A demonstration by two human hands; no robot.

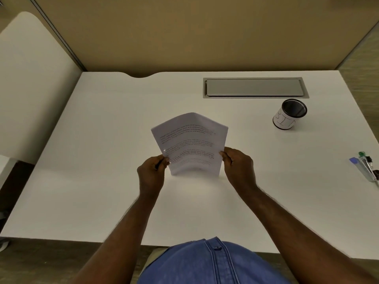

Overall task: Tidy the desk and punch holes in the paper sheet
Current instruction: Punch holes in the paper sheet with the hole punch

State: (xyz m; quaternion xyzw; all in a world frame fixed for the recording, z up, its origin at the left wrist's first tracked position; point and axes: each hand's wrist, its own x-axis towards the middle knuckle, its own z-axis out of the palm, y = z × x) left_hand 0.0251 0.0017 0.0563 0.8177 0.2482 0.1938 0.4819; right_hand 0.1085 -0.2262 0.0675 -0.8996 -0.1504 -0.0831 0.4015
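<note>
My left hand and right hand pinch the side edges of the white printed paper sheet; it stands bowed, bottom edge on the white desk, at its middle; a black mesh pen cup sits well apart, far right.

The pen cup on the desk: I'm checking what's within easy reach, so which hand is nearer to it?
Right. The right hand grips the paper sheet's right edge, below-left of the pen cup. The left hand holds the sheet's far edge, farther away.
</note>
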